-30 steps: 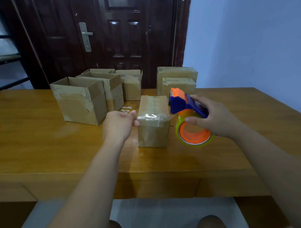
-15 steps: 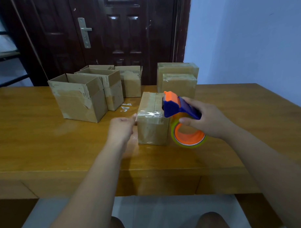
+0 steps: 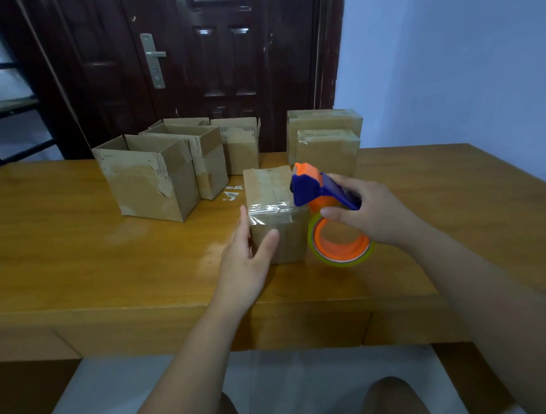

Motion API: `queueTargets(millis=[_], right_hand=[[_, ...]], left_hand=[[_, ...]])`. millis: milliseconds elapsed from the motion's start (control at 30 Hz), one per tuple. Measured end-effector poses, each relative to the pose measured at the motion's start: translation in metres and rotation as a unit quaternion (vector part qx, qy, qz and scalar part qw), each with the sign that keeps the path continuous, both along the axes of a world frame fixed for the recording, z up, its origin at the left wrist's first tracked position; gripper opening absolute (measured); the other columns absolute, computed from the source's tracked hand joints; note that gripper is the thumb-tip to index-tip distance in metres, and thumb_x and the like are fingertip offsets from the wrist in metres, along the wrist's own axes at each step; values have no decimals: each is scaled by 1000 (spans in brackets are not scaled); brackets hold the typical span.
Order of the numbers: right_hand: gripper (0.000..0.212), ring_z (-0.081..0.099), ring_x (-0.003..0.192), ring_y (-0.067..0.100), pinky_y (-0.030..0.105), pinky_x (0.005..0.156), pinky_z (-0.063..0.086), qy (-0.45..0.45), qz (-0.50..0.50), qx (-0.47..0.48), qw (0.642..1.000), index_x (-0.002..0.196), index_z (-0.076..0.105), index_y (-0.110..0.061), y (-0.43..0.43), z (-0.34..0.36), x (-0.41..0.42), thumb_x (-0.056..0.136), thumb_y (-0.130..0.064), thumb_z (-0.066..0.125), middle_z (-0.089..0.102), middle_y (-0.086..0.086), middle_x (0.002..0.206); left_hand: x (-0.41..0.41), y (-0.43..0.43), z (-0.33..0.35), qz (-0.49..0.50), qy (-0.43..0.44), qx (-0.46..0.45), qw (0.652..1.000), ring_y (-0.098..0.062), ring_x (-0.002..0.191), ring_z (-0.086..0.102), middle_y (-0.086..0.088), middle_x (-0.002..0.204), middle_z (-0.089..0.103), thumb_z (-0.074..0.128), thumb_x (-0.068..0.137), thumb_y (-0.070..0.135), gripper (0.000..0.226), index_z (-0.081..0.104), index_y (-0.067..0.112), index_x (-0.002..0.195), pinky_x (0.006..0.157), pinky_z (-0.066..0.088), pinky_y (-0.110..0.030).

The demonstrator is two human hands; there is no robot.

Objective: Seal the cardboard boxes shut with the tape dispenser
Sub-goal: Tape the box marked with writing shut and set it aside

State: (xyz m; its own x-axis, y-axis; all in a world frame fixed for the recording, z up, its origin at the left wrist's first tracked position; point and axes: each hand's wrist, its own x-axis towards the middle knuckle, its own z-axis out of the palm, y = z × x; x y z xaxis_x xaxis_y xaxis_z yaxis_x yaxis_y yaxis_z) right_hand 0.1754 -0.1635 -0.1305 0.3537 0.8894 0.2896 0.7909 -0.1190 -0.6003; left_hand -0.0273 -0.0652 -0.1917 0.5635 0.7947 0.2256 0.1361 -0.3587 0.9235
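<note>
Centre box (image 3: 280, 240) sits on the table (image 3: 81, 260), flaps down, between the two hands. Clear tape strip (image 3: 268, 210) runs over its near top edge and down the front face; a seam line runs along the middle of the top.

Left hand (image 3: 247, 263): fingers straight, not curled. Thumb lies flat on the box's front face, the other fingers run up along its left side, so the hand brackets the near-left corner. Contact looks real on the thumb; for the fingers I can't tell if they're touching or just beside.

Right hand (image 3: 371, 214): wrapped round the blue handle of the tape dispenser (image 3: 314, 190), thumb underneath, fingers over the top. Dispenser is off the table, tilted, with its orange head up and away from the person, over the box's right top edge. Can't tell whether the head touches the cardboard. Tape roll (image 3: 344, 257), orange hub with a yellow-green rim, hangs below the hand, just beside the box's right face.

Rest of the table:
- open boxes (image 3: 147, 183), a cluster at back left with flaps up, old tape torn on the front one
- closed boxes (image 3: 327, 149), two at back right, smaller one in front of the taller one
- tape scraps (image 3: 232, 192) lying between the open cluster and the centre box

Dark door (image 3: 217, 69) behind the table, blue-white wall to the right.
</note>
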Motion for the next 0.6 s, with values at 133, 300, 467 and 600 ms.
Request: queueTargets(millis=[133,300,467,600], right_hand=[[68,56,100,7,19,80,39,37,-19,27,999,143,43,-25,1,-5,-11,83,-49,64,60,-11,114],[62,56,88,2,8,69,36,57,-22,51,997,140,46,-27,5,-13,-30,84,-48,65,61,-13,104],[65,59,97,11,10,71,40,86,-26,85,992,140,42,-27,-2,-10,-25,83,-47,66,61,-10,108],[75,55,74,-3,6,63,40,30,6,92,995,143,25,-46,-14,3,-23,82,-44,67,58,-15,86]], left_hand=[[-1,7,8,28,117,7,993,-14,147,2,8,161,1,61,75,66,106,-5,33,151,119,14,-48],[3,-8,28,141,207,405,880,-13,145,12,2,158,16,57,86,51,90,5,20,152,115,-6,-35],[0,9,40,75,281,443,848,-11,140,27,7,152,33,50,94,43,61,28,27,148,115,16,-29],[-2,13,45,66,291,470,831,-13,136,37,4,148,41,47,98,34,50,34,27,145,114,21,-29]])
